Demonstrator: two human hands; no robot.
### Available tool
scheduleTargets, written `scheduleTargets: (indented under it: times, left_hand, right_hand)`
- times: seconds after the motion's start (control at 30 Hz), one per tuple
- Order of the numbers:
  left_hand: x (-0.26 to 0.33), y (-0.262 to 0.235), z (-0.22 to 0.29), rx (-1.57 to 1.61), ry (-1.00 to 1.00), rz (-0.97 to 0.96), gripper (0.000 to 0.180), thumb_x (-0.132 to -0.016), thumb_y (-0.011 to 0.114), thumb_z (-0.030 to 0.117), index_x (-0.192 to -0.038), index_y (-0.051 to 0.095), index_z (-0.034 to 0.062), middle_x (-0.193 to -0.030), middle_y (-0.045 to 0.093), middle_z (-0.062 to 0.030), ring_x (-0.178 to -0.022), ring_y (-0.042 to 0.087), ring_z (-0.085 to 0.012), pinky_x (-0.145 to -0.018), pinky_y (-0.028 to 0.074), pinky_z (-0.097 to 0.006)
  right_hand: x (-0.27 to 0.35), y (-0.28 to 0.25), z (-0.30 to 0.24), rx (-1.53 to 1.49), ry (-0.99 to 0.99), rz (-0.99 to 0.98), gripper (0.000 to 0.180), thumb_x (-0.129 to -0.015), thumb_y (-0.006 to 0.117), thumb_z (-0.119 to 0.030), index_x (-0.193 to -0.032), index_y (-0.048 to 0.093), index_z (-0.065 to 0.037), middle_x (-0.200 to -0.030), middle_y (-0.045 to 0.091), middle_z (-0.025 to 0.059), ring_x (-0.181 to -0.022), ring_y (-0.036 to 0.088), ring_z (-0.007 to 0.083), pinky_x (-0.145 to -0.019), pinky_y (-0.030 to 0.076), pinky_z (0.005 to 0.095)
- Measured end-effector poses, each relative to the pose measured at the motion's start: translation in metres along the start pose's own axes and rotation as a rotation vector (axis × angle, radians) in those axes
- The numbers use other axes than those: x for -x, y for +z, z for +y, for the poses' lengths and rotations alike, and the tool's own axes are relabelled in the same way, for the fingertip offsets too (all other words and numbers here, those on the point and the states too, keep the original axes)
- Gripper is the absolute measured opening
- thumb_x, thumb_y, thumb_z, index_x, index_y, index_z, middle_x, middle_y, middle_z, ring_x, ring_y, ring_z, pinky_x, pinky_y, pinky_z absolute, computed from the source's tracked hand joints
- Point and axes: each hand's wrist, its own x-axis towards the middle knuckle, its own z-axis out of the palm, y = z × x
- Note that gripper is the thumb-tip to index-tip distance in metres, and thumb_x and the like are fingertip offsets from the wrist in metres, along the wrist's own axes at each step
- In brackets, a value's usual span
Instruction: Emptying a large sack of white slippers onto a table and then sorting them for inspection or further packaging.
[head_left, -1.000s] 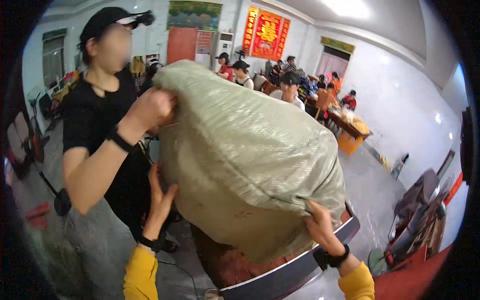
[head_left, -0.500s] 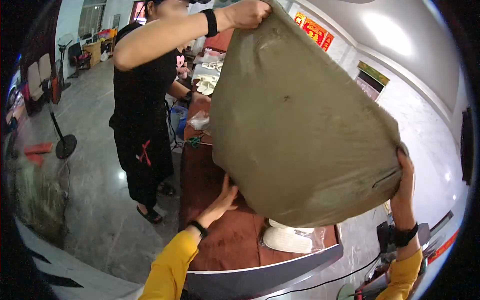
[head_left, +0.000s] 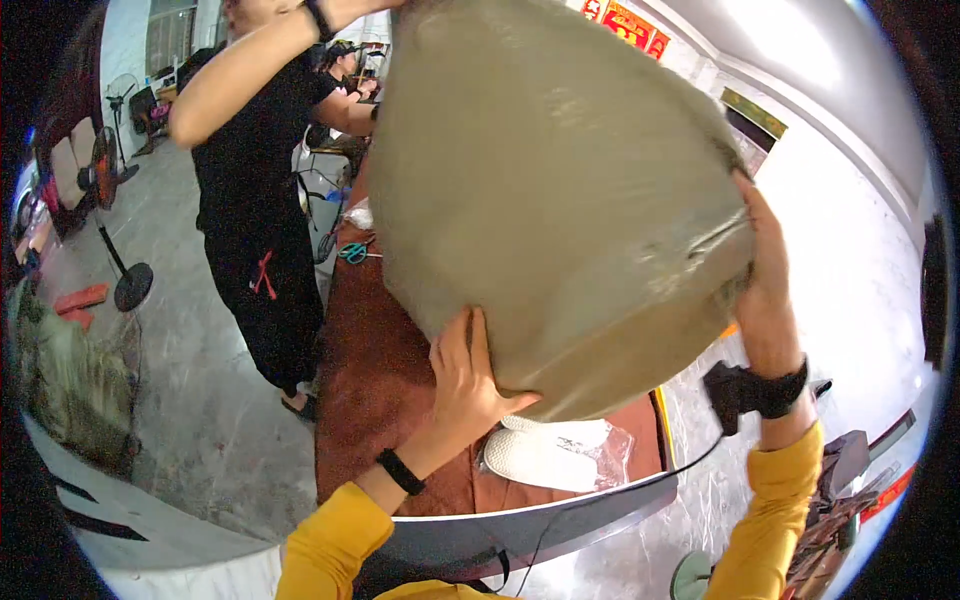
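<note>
A big brown-green plastic sack (head_left: 560, 220) is up in the air over a long desk (head_left: 370, 390) with a red-brown cloth top. Its inside is hidden, so I cannot tell what it has in it. The bare left hand (head_left: 468, 385) presses on the low left part of the sack, with its thumb and fingers apart. The bare right hand (head_left: 767, 300) is on the right side of the sack, but I cannot tell if it is clamped tight. A person in black clothes (head_left: 255, 190) has one arm up to the sack's top. White, bumpy, shoe-like things (head_left: 535, 460) lie on the desk's near end. A clear plastic bag (head_left: 615, 455) is right by them; I cannot tell if they are inside it
</note>
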Motion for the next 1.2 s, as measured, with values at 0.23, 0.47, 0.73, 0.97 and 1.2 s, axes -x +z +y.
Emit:
scheduleTargets:
  times: [0.23, 0.47, 0.73, 0.97, 1.2]
  left_hand:
    - [-0.023, -0.036, -0.04, -0.317, 0.187, -0.051, 0.034, -0.062, 0.064, 0.007, -0.094, 0.059, -0.002, -0.095, 0.06, -0.0145, -0.089, 0.057, -0.0354, -0.075, 0.047, -0.045]
    - [0.001, -0.051, -0.033, -0.209, 0.242, -0.212, 0.03, -0.071, 0.063, 0.007, -0.101, 0.066, 0.0029, -0.102, 0.065, -0.0142, -0.092, 0.06, -0.0375, -0.079, 0.049, -0.045]
    - [0.035, -0.044, -0.132, 0.498, -0.3, -0.456, 0.051, -0.093, 0.046, 0.043, -0.129, 0.051, 0.007, -0.133, 0.052, -0.0095, -0.122, 0.048, -0.0244, -0.104, 0.036, -0.038]
    - [-0.043, -0.063, -0.098, 0.281, 0.062, -0.212, 0.046, -0.091, 0.052, 0.033, -0.129, 0.052, 0.0068, -0.129, 0.055, -0.0126, -0.121, 0.049, -0.0291, -0.105, 0.034, -0.04]
    - [-0.178, -0.12, 0.027, -0.303, 0.51, 0.085, 0.044, -0.085, 0.058, 0.02, -0.126, 0.054, 0.0026, -0.128, 0.054, -0.018, -0.122, 0.047, -0.0355, -0.105, 0.034, -0.044]
  right_hand:
    - [0.062, 0.007, 0.042, -0.031, -0.092, -0.128, 0.039, -0.096, 0.055, -0.027, -0.127, 0.051, -0.005, -0.121, 0.059, 0.0057, -0.106, 0.057, 0.0138, -0.089, 0.047, 0.029]
    - [0.164, -0.171, 0.207, 0.801, -0.474, 0.278, 0.101, -0.072, 0.079, -0.027, -0.148, 0.016, -0.003, -0.143, 0.031, 0.0184, -0.135, 0.028, 0.0317, -0.115, 0.016, 0.0418]
    - [0.147, -0.166, 0.193, 1.061, -0.639, 0.121, 0.027, -0.074, 0.064, -0.012, -0.099, 0.06, -0.001, -0.1, 0.055, 0.0161, -0.093, 0.054, 0.0368, -0.079, 0.047, 0.0426]
    - [0.086, -0.159, 0.126, 0.761, -0.666, -0.301, 0.026, -0.074, 0.063, -0.007, -0.1, 0.063, -0.002, -0.093, 0.065, 0.0169, -0.081, 0.063, 0.0337, -0.071, 0.051, 0.0384]
    - [-0.084, -0.151, -0.051, 0.571, -0.805, -0.293, 0.021, -0.082, 0.061, -0.002, -0.102, 0.065, 0.002, -0.088, 0.07, 0.016, -0.076, 0.065, 0.0201, -0.07, 0.051, 0.034]
